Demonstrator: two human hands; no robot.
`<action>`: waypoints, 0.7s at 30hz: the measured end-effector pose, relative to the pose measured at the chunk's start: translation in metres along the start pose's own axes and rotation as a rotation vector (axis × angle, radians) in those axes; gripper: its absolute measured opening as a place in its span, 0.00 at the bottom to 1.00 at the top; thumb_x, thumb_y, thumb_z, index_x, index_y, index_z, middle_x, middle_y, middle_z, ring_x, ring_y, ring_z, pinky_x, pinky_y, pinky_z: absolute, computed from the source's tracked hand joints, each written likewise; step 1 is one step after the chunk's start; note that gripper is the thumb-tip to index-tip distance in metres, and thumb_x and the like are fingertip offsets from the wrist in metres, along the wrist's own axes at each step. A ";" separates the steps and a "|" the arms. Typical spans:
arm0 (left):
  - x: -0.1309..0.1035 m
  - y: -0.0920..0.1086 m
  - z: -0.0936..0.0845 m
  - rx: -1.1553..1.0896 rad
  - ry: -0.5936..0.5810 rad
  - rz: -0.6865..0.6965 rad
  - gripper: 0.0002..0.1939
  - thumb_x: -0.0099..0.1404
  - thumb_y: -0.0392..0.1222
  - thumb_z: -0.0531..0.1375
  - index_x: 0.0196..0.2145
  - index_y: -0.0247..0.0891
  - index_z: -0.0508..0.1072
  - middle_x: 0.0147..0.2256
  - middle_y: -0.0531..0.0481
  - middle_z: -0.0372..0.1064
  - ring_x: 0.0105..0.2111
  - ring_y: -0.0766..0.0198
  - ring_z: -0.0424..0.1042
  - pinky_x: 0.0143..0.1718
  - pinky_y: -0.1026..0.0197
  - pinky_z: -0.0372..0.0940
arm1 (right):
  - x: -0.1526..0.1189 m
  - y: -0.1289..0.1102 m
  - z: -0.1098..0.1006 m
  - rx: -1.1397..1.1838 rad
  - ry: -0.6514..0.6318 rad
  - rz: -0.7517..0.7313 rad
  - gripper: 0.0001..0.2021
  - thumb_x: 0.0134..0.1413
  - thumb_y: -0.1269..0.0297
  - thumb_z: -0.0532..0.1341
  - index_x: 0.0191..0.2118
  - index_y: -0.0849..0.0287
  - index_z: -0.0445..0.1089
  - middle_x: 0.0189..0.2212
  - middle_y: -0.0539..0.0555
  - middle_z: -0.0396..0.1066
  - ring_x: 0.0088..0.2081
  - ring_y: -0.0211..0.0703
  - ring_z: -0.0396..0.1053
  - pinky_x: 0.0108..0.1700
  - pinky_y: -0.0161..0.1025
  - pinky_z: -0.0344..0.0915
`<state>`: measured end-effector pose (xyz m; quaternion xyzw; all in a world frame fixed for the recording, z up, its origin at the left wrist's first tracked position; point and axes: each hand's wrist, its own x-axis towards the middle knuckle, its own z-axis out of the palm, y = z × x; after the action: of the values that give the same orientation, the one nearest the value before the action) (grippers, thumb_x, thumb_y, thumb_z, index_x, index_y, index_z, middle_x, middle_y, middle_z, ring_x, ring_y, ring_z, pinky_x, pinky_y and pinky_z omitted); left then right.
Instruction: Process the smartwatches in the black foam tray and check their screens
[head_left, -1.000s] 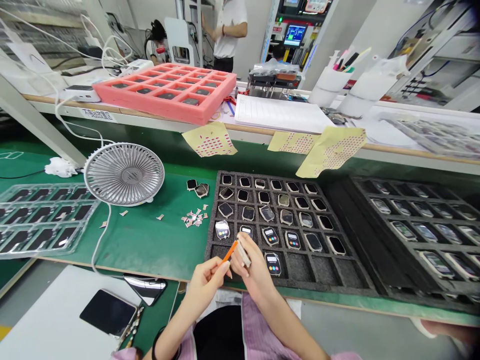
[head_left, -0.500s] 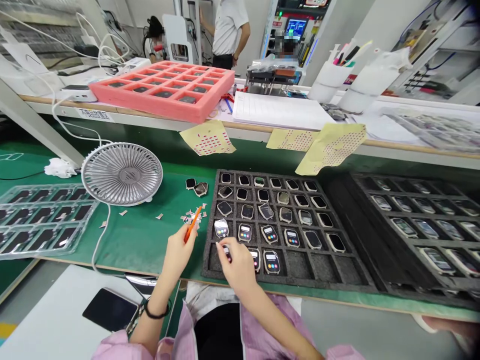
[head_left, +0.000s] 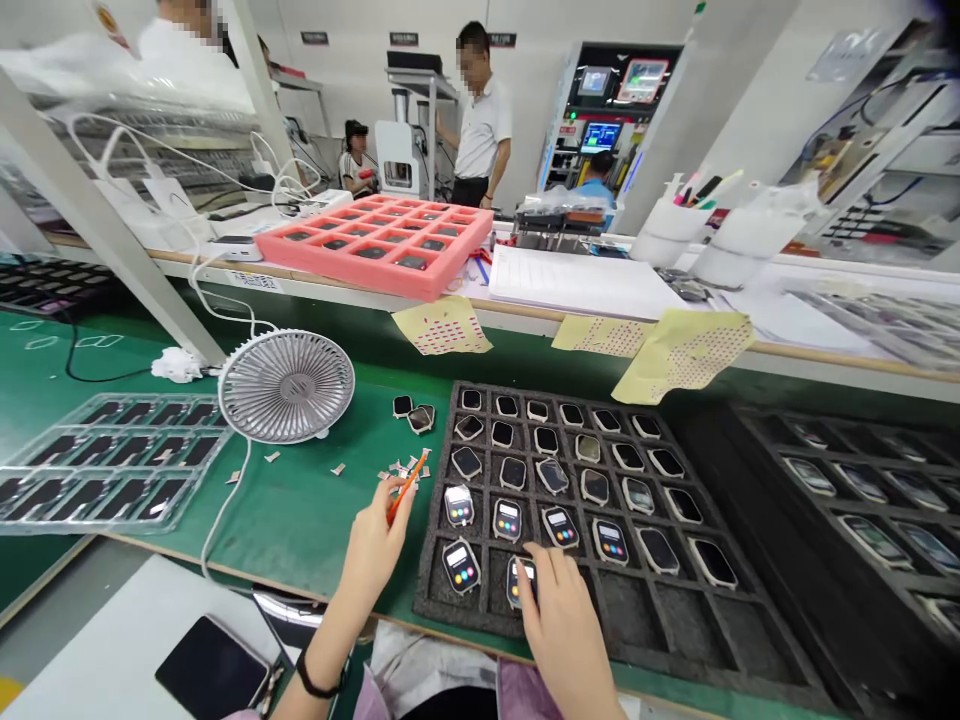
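Observation:
My left hand [head_left: 379, 540] is closed around a slim orange tool [head_left: 409, 487], which I cannot tell is a pen or tweezers. Its far end reaches over a small pile of white-and-brown pieces [head_left: 394, 470] on the green table. Over the front row of a black foam tray [head_left: 424, 585], my right hand [head_left: 559, 605] has thumb and fingers at the edge of a smartwatch [head_left: 517, 583], partly covering it. The watch's screen is lit. Left of it, another lit smartwatch [head_left: 460, 567] lies in the corner pocket. Several more watches fill the rows behind, some lit, most dark.
A grey fan [head_left: 289, 388] stands left of the tray, near a clear tray of black parts [head_left: 112, 450]. Two watch faces [head_left: 414, 415] lie loose. A second foam tray [head_left: 855, 480] is at right. A pink foam tray [head_left: 367, 245] sits on the shelf. People are in the background.
My right hand has shifted from the front left pocket to the watch one pocket to the right. The left hand still holds the orange tool by the small pieces. The view has tilted up.

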<state>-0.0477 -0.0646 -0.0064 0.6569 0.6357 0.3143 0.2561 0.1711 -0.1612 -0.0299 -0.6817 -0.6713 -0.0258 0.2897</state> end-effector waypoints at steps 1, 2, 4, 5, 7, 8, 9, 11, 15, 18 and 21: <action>-0.003 0.002 0.001 -0.010 -0.005 0.001 0.19 0.67 0.54 0.47 0.43 0.39 0.67 0.17 0.58 0.57 0.18 0.61 0.63 0.24 0.64 0.54 | -0.002 0.000 0.003 -0.020 -0.015 -0.014 0.15 0.67 0.58 0.44 0.43 0.57 0.66 0.31 0.57 0.69 0.34 0.50 0.66 0.35 0.45 0.60; -0.006 0.004 0.001 -0.021 -0.010 0.002 0.19 0.67 0.54 0.46 0.44 0.38 0.66 0.17 0.59 0.54 0.18 0.61 0.62 0.24 0.65 0.53 | -0.003 -0.001 0.004 -0.040 -0.021 -0.027 0.16 0.67 0.59 0.44 0.43 0.57 0.66 0.31 0.57 0.68 0.33 0.50 0.66 0.34 0.45 0.59; -0.011 0.008 0.001 -0.047 -0.025 0.004 0.19 0.67 0.54 0.47 0.44 0.38 0.66 0.17 0.60 0.51 0.18 0.62 0.60 0.24 0.65 0.52 | -0.004 -0.002 0.006 -0.066 -0.025 -0.060 0.16 0.67 0.60 0.43 0.43 0.58 0.66 0.30 0.57 0.68 0.33 0.50 0.65 0.34 0.45 0.58; -0.014 0.011 0.000 -0.063 -0.034 0.005 0.19 0.68 0.53 0.47 0.45 0.38 0.66 0.17 0.60 0.51 0.18 0.62 0.60 0.24 0.65 0.51 | -0.003 -0.002 0.005 -0.072 -0.024 -0.078 0.16 0.67 0.60 0.43 0.43 0.58 0.67 0.30 0.57 0.68 0.32 0.50 0.65 0.33 0.45 0.58; -0.019 0.016 -0.001 -0.097 -0.051 0.008 0.17 0.68 0.52 0.48 0.45 0.38 0.66 0.17 0.60 0.50 0.18 0.63 0.59 0.24 0.65 0.51 | -0.002 -0.001 0.004 -0.072 -0.024 -0.109 0.17 0.67 0.61 0.43 0.43 0.58 0.67 0.30 0.57 0.68 0.32 0.50 0.65 0.33 0.44 0.58; -0.021 0.019 -0.001 -0.112 -0.058 0.010 0.17 0.68 0.51 0.48 0.45 0.38 0.66 0.17 0.60 0.50 0.18 0.63 0.59 0.24 0.65 0.50 | -0.001 -0.001 0.003 -0.071 -0.026 -0.120 0.16 0.67 0.60 0.43 0.43 0.58 0.67 0.30 0.57 0.68 0.32 0.50 0.65 0.32 0.44 0.58; -0.023 0.021 -0.001 -0.124 -0.064 0.010 0.17 0.68 0.51 0.48 0.45 0.38 0.67 0.17 0.60 0.51 0.18 0.63 0.59 0.25 0.65 0.50 | -0.001 -0.001 0.003 -0.071 -0.027 -0.125 0.16 0.66 0.60 0.44 0.43 0.58 0.67 0.30 0.57 0.68 0.32 0.50 0.64 0.32 0.44 0.58; -0.026 0.024 -0.001 -0.141 -0.072 0.010 0.16 0.67 0.50 0.49 0.45 0.38 0.67 0.18 0.60 0.51 0.19 0.64 0.59 0.25 0.65 0.50 | -0.002 -0.003 0.004 -0.050 -0.027 -0.116 0.16 0.66 0.58 0.45 0.43 0.58 0.68 0.30 0.57 0.68 0.31 0.50 0.65 0.32 0.44 0.58; -0.030 0.029 -0.006 -0.198 -0.119 0.006 0.18 0.68 0.51 0.47 0.46 0.38 0.67 0.18 0.60 0.49 0.18 0.65 0.56 0.24 0.65 0.49 | -0.003 -0.011 0.010 0.222 -0.114 -0.069 0.14 0.65 0.58 0.47 0.43 0.56 0.69 0.33 0.57 0.71 0.35 0.50 0.68 0.37 0.45 0.61; -0.037 0.033 -0.010 -0.315 -0.236 0.002 0.19 0.69 0.53 0.46 0.43 0.38 0.68 0.18 0.61 0.47 0.18 0.67 0.51 0.23 0.65 0.46 | 0.006 -0.015 0.009 0.537 -0.242 0.067 0.11 0.63 0.61 0.51 0.42 0.55 0.70 0.37 0.56 0.73 0.40 0.50 0.70 0.43 0.46 0.63; -0.047 0.039 -0.007 -0.448 -0.429 -0.007 0.20 0.69 0.54 0.46 0.37 0.36 0.68 0.17 0.61 0.46 0.19 0.69 0.48 0.23 0.66 0.45 | 0.023 -0.015 -0.003 0.915 -0.266 0.316 0.09 0.58 0.58 0.57 0.40 0.55 0.71 0.36 0.54 0.73 0.39 0.47 0.70 0.40 0.42 0.65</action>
<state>-0.0263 -0.1137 0.0226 0.6333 0.4843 0.2997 0.5240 0.1604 -0.1429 -0.0117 -0.5756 -0.5336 0.4023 0.4713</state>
